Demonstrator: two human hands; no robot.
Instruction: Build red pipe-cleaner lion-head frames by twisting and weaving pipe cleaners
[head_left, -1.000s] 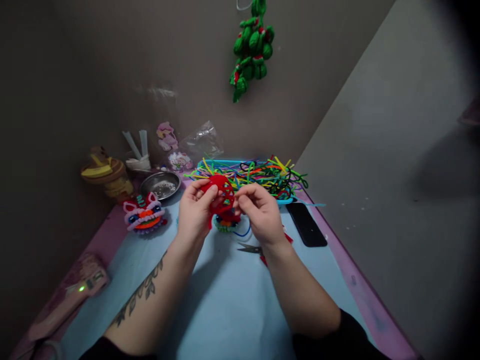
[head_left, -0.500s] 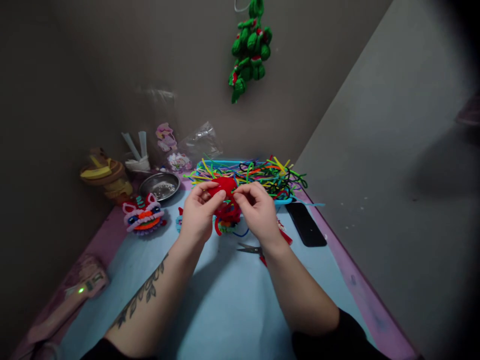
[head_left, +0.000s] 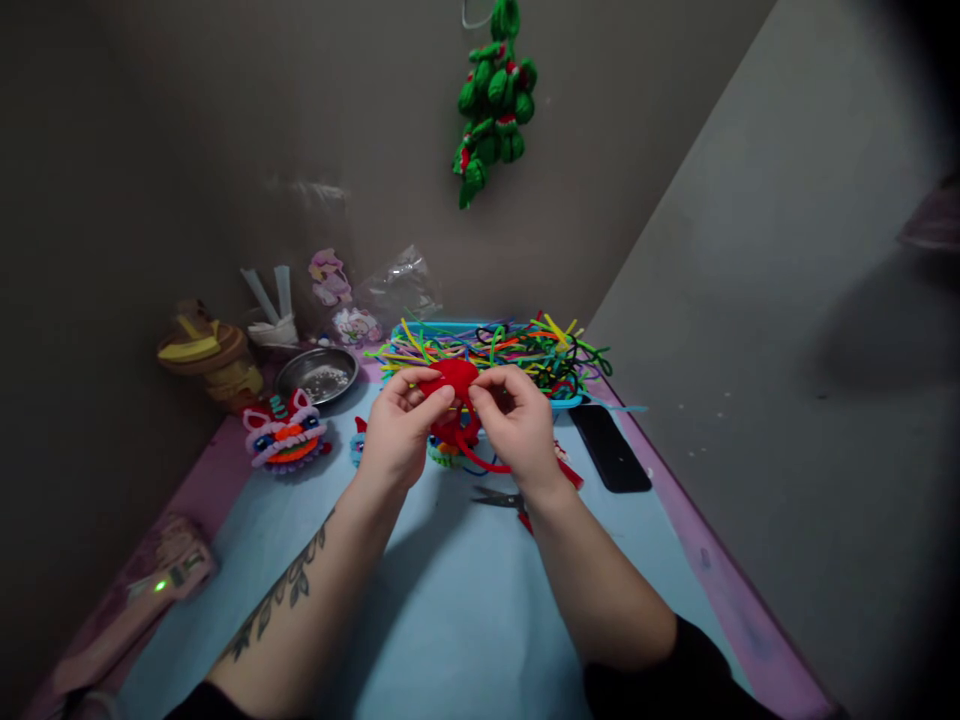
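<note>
While the left hand (head_left: 400, 428) pinches the red piece (head_left: 456, 376) above the mat (head_left: 450, 580), near the tray (head_left: 566, 403), the right hand (head_left: 519, 428) nips its right edge between thumb and forefinger.

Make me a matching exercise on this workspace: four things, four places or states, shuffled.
Things:
1. red piece
2. phone
3. metal bowl
4. green bundle

Places or states:
A. contains small pale bits
B. hanging at the top of the view
C. between the left hand and right hand
D. black, right of the scissors

Pairs: 1-C, 2-D, 3-A, 4-B
</note>
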